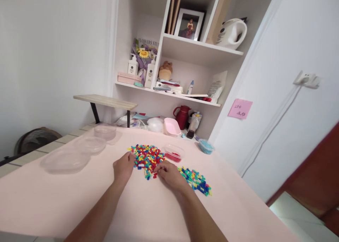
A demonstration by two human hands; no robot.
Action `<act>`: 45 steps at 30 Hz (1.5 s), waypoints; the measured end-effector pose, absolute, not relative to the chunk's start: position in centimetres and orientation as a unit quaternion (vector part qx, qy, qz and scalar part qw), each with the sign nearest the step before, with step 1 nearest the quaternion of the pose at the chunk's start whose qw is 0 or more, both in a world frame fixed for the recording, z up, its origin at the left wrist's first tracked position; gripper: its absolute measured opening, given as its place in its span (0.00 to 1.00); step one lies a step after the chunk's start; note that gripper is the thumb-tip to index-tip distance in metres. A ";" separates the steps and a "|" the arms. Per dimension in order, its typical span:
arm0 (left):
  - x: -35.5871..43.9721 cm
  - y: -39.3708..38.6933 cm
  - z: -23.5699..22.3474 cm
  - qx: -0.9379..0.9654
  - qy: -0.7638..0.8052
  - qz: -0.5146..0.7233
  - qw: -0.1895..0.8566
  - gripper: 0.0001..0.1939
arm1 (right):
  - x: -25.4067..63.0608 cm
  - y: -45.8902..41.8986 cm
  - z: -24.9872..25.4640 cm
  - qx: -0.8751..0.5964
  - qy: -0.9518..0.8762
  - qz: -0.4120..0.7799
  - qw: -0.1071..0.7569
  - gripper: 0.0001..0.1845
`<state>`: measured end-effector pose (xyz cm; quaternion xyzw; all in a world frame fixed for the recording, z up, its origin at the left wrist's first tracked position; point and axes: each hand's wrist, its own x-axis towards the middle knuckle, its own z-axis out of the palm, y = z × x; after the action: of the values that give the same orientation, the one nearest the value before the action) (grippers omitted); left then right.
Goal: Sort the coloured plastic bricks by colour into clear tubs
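A pile of small mixed-colour plastic pieces lies on the pink tabletop. At its left edge is my left hand, fingers curled in; what they hold, if anything, is hidden. My right hand reaches over the pile's lower right edge. Its thumb and fingertips are drawn together beside some red pieces, too small to make out a held one. Just behind it stands a clear plastic box with red pieces in it. To the right of my right hand spreads a second pile, mostly blue, green and yellow.
Three clear containers line the table's left side. A tub of light blue pieces sits at the right edge. Along the back are a pink tray, a red jug and a bottle, below a white shelf.
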<state>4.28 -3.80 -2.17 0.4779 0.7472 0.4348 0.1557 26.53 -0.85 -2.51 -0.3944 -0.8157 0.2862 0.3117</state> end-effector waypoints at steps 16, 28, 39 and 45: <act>4.2 -3.7 -2.1 0.487 0.749 0.422 0.156 0.16 | 26.6 -1.1 -2.0 -0.418 -0.833 0.228 0.282 0.10; 4.3 -3.7 -1.7 0.485 0.753 0.416 0.156 0.16 | 27.7 0.9 -0.9 -0.431 -0.601 0.390 0.548 0.17; 4.1 -3.4 -2.0 0.490 0.758 0.403 0.150 0.15 | 31.1 2.7 -0.2 -0.431 -0.462 0.354 0.689 0.22; 4.4 -3.7 -1.8 0.491 0.757 0.405 0.149 0.17 | 30.0 1.0 0.4 -0.382 -0.594 0.421 0.569 0.17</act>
<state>4.36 -3.74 -1.83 0.4910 0.7566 0.4054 0.1487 29.98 0.98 0.39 -0.3820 -0.5942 0.4205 0.5694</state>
